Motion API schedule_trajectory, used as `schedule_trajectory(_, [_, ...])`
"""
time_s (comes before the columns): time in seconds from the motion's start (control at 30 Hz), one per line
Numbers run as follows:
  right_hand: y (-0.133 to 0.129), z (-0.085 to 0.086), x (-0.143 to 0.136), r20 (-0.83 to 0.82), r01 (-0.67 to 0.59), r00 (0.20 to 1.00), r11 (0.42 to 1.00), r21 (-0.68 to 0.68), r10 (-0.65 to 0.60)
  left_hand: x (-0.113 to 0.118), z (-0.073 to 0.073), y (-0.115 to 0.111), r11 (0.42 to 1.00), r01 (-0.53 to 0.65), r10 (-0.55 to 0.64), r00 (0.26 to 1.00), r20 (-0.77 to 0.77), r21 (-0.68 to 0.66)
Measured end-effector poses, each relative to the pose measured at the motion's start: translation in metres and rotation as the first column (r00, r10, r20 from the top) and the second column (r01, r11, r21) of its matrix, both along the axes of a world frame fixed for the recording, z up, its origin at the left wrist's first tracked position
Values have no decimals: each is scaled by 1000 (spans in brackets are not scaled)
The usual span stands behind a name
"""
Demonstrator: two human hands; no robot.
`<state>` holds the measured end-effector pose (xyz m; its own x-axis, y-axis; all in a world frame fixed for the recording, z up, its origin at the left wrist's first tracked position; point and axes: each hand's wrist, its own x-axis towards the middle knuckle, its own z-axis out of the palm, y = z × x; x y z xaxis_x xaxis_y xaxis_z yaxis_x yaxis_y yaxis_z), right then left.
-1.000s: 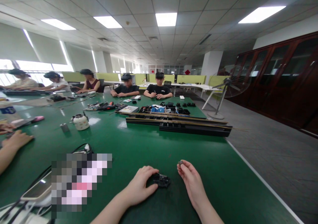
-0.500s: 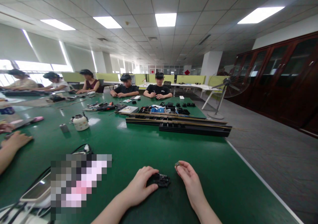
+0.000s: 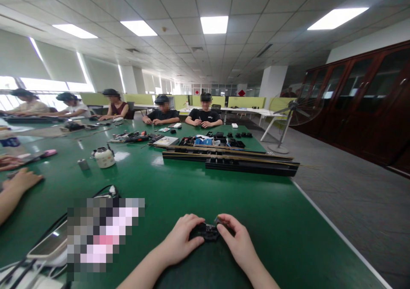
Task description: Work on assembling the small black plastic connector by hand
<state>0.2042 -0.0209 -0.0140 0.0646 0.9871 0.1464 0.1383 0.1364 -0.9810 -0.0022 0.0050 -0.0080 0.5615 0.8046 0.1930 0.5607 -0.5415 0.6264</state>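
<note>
A small black plastic part [image 3: 209,232] with an uneven, hollow-looking upper side lies low on the green table [image 3: 179,195]. My left hand [image 3: 184,240] grips its left end between thumb and fingers. At the right end, my right hand [image 3: 235,235] pinches a tiny dark piece [image 3: 218,220] between thumb and fingertips, close against the black part. Whether the two pieces touch, I cannot tell. The exact kind of either piece is too small to make out.
Long black rails [image 3: 251,166] with thin brass-coloured rods lie across the table ahead. To the left are a cream-coloured pot [image 3: 104,157], a grey cylinder [image 3: 83,164], a device with cables [image 3: 48,246] and another person's hand [image 3: 24,180]. Several people sit farther off.
My right hand has moved left with the tiny piece, from apart to the right end of the black part. My left hand has stayed in place.
</note>
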Motion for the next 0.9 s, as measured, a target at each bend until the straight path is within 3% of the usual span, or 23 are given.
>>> schedule_trajectory(0.13, [-4, 5, -1, 178, -5, 984, 999, 35, -2, 0, -1, 1, 1000, 9, -9, 1000, 5, 18])
schedule_trajectory(0.37, [-9, 14, -5, 370, -130, 924, 989, 73, 94, -1, -2, 1, 1000, 9, -10, 1000, 3, 21])
schedule_trajectory(0.57, [-14, 20, -7, 542, -214, 827, 975, 56, 150, 0, -3, 1, 1000, 12, -12, 1000, 12, 13])
schedule_trajectory(0.73, [-16, 21, -8, 594, -215, 790, 976, 37, 152, 0, -3, 2, 1000, 7, -7, 1000, 5, 16])
schedule_trajectory(0.9, [-16, 22, -9, 577, -192, 803, 981, 13, 150, 0, -4, 1, 1000, 3, -3, 1000, 8, 15])
